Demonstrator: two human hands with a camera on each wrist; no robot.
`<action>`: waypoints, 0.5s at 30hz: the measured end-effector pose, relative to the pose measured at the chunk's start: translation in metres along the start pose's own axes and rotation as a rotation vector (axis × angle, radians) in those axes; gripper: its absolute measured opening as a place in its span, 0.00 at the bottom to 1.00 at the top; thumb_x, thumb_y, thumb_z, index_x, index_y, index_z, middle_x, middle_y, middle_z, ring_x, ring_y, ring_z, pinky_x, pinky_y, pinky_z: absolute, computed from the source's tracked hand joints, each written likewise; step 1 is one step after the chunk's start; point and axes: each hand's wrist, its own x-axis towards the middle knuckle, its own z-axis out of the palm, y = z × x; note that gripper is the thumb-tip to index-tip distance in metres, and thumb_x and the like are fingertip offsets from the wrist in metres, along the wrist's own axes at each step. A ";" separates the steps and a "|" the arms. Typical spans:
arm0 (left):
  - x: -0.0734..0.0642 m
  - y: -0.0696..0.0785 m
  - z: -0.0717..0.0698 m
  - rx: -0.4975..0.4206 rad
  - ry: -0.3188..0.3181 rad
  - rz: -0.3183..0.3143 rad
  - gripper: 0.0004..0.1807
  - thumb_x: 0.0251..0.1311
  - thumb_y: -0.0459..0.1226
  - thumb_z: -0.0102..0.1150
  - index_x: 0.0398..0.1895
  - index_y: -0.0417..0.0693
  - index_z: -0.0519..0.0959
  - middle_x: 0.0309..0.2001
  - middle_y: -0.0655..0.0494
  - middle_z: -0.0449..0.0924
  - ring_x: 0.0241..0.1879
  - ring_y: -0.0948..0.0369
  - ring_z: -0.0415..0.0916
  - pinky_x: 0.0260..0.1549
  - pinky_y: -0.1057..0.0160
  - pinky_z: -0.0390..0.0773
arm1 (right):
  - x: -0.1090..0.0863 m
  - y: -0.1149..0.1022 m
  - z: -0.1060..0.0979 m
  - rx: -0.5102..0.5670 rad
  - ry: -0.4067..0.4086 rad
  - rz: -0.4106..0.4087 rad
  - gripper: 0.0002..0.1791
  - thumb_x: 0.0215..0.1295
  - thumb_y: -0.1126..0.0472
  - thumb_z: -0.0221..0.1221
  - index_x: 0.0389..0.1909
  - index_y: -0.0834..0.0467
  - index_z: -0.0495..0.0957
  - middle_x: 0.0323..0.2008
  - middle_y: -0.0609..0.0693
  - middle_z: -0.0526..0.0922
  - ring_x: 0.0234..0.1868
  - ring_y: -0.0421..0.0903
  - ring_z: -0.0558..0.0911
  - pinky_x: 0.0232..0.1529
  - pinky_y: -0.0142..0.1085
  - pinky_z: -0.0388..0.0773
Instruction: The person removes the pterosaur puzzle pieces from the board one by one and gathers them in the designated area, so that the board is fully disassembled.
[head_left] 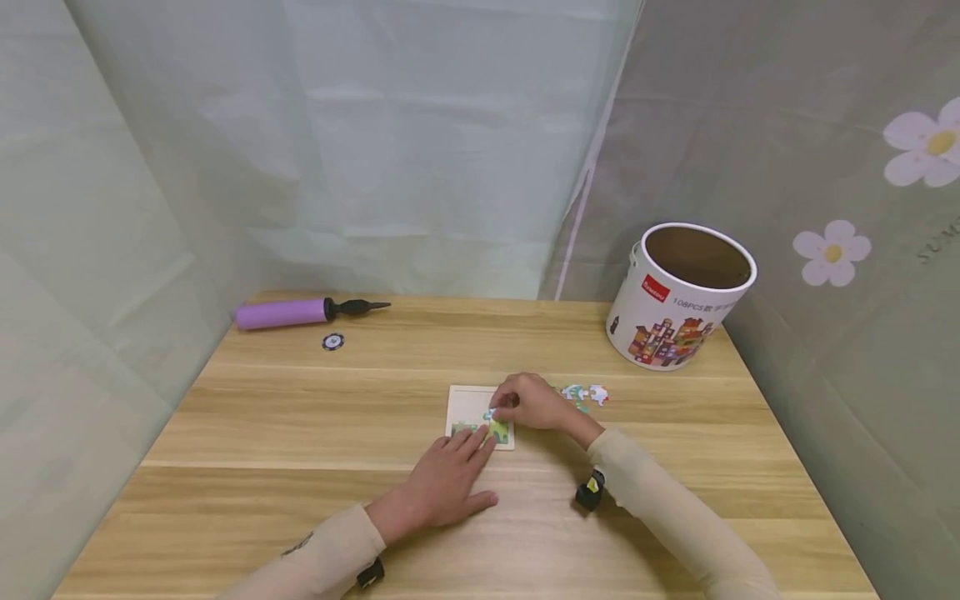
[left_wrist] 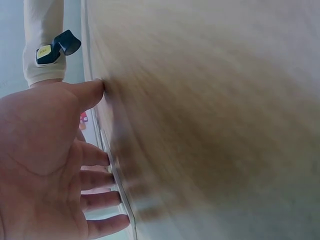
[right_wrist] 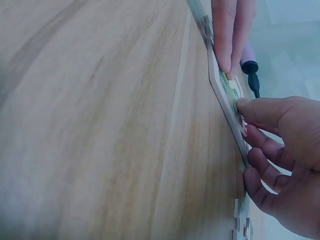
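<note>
The left hand (head_left: 448,482) lays its straightened, slightly spread fingers across the near edge of the puzzle tray (head_left: 467,397). Just beyond their tips, the right hand (head_left: 534,402) seems to pinch a puzzle piece (head_left: 489,414) between thumb and forefinger, over the tray's right side; loose pieces (head_left: 597,395) lie right of those fingers. On the wooden counter (head_left: 300,417), beyond the fingers, a purple pump (head_left: 282,314) and a round chip (head_left: 333,342) lie left; a white bucket (head_left: 637,300) stands right, before hanging cloth (head_left: 420,167).
</note>
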 end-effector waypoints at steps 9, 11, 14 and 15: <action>0.000 0.002 -0.001 -0.014 0.000 -0.007 0.43 0.71 0.62 0.50 0.77 0.41 0.64 0.77 0.44 0.62 0.73 0.48 0.63 0.65 0.46 0.70 | -0.001 0.000 -0.001 0.031 0.012 0.007 0.03 0.69 0.59 0.66 0.36 0.50 0.88 0.35 0.38 0.87 0.38 0.34 0.82 0.45 0.34 0.80; 0.000 0.002 -0.001 -0.013 0.000 -0.008 0.43 0.71 0.62 0.50 0.77 0.41 0.64 0.77 0.44 0.62 0.73 0.48 0.63 0.65 0.46 0.70 | -0.001 -0.001 -0.001 0.044 0.015 0.005 0.03 0.69 0.59 0.66 0.35 0.50 0.87 0.34 0.38 0.86 0.36 0.33 0.81 0.44 0.33 0.79; 0.001 0.002 -0.001 -0.011 0.003 -0.008 0.43 0.71 0.62 0.50 0.77 0.41 0.64 0.77 0.44 0.62 0.73 0.48 0.63 0.65 0.46 0.70 | -0.001 -0.001 -0.002 0.063 0.022 -0.006 0.03 0.68 0.60 0.67 0.34 0.50 0.87 0.33 0.38 0.86 0.34 0.33 0.80 0.41 0.32 0.79; 0.001 0.002 -0.001 -0.010 0.005 -0.008 0.43 0.71 0.62 0.50 0.77 0.41 0.64 0.77 0.43 0.62 0.73 0.48 0.63 0.65 0.46 0.70 | -0.001 -0.001 -0.003 0.066 0.023 -0.006 0.03 0.68 0.60 0.67 0.34 0.50 0.87 0.33 0.37 0.86 0.34 0.33 0.80 0.40 0.31 0.79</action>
